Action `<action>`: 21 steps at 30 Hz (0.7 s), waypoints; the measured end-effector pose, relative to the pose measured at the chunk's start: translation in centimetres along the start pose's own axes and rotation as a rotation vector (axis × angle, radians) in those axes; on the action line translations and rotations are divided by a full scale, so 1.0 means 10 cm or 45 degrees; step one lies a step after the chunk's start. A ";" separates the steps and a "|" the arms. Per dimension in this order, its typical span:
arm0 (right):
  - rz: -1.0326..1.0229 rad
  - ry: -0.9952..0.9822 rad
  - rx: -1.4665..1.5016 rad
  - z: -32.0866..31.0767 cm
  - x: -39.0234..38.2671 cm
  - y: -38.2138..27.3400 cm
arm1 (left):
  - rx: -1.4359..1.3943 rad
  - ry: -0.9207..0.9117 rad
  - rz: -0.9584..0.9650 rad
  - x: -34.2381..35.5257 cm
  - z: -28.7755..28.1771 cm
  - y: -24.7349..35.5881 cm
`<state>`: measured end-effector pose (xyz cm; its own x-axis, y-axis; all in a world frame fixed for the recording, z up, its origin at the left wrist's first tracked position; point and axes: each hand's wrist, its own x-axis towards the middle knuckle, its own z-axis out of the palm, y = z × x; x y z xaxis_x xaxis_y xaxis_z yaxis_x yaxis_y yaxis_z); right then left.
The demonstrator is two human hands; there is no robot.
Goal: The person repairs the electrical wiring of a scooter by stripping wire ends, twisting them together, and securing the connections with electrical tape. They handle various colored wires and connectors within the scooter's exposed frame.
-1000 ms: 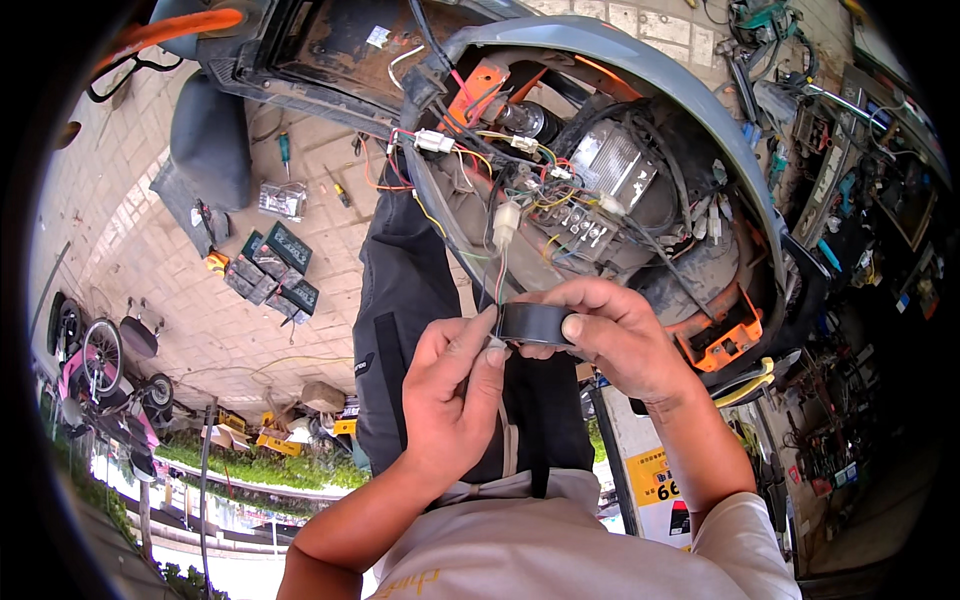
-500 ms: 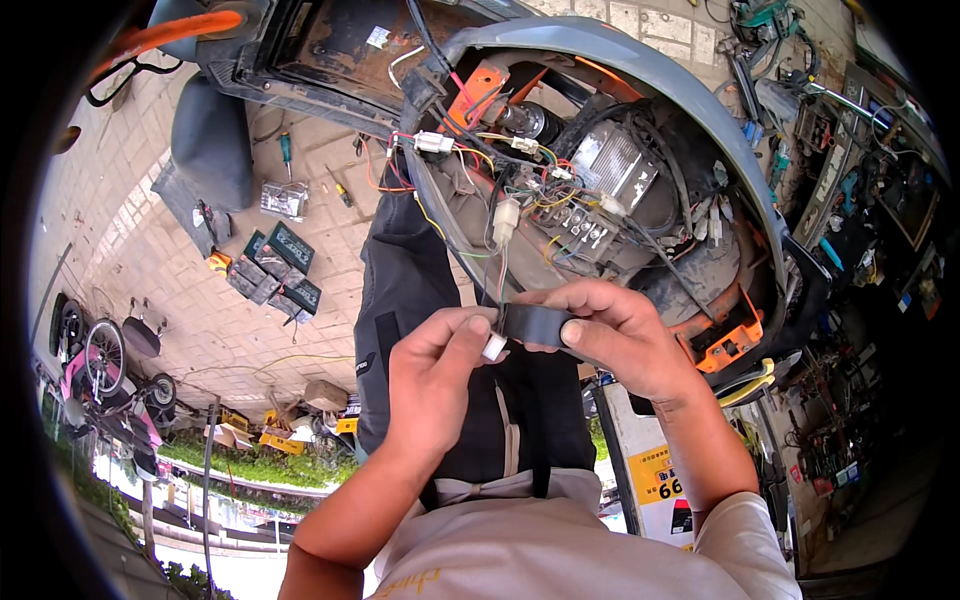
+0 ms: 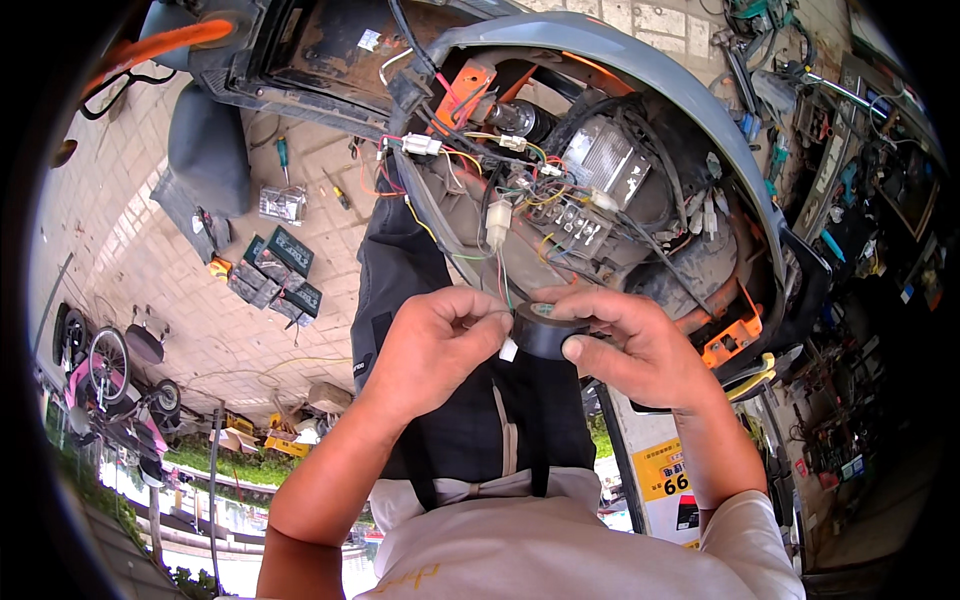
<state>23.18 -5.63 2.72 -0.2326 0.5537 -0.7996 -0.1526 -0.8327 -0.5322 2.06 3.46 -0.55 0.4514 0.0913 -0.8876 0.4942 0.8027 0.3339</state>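
Observation:
My left hand (image 3: 443, 345) pinches thin coloured wires (image 3: 502, 280) that hang from a cream connector (image 3: 498, 222) on the scooter; a small white piece (image 3: 508, 349) shows below its fingertips. My right hand (image 3: 630, 355) is closed around a roll of black tape (image 3: 543, 334), held against those wires, its thumb on the roll's side. Above my hands lies the open scooter body (image 3: 610, 40), with a tangle of wires and connectors (image 3: 422, 144), a finned metal controller (image 3: 600, 155), a terminal block (image 3: 580, 227) and an orange bracket (image 3: 733, 340).
A seat (image 3: 208, 150), screwdrivers (image 3: 283, 158) and several batteries (image 3: 290, 250) lie on the paving at the left, beyond them a pink bicycle (image 3: 110, 370). Tools and clutter (image 3: 850, 210) fill the right side. A signboard (image 3: 660, 470) stands beside my right forearm.
My left hand has moved up and rotated over the wire end, hiding more of it. The tape roll has shifted slightly right and tilted, showing more of its rim.

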 end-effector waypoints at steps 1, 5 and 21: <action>-0.036 -0.005 -0.033 0.00 0.00 0.01 | 0.014 -0.002 -0.003 0.01 0.00 -0.01; -0.137 -0.041 -0.128 0.01 0.01 0.04 | 0.028 0.009 0.021 0.03 0.05 -0.10; -0.156 -0.028 -0.071 -0.03 -0.02 0.08 | -0.469 0.054 -0.083 0.03 0.10 -0.11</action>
<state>23.43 -6.41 2.31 -0.2370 0.6502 -0.7218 -0.1276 -0.7574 -0.6404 2.40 2.01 -0.83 0.3925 0.0513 -0.9183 0.2170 0.9651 0.1467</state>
